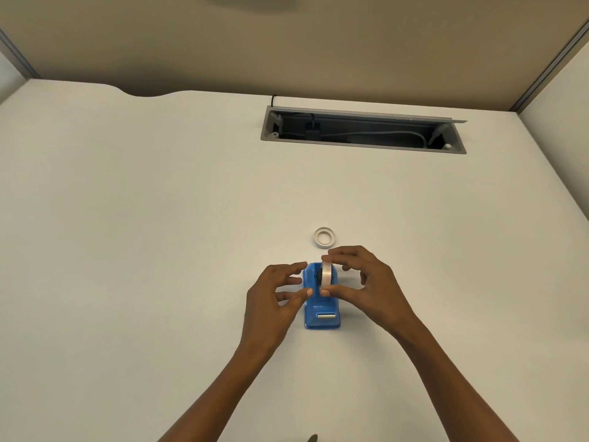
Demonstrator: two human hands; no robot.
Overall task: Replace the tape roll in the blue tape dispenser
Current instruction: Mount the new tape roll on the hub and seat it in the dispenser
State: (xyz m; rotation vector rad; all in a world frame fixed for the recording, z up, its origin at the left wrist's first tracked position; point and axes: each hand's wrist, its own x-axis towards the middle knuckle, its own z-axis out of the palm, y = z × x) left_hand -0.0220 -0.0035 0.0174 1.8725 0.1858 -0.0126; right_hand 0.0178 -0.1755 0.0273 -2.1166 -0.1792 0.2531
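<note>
The blue tape dispenser [322, 317] stands on the white desk [127, 250], cutter end toward me. A clear tape roll [326, 275] stands upright on edge in its cradle, on a black hub. My right hand [366, 282] pinches the roll between thumb and forefinger, at its near and far edges. My left hand [274, 295] is at the dispenser's left side, fingers spread, fingertips touching or nearly touching the blue body. A white ring [325, 237], seemingly a spent tape core, lies flat just beyond the dispenser.
An open grey cable tray [363, 130] with cords inside is recessed in the desk at the back right. Beige partition walls [287, 43] close off the back and sides.
</note>
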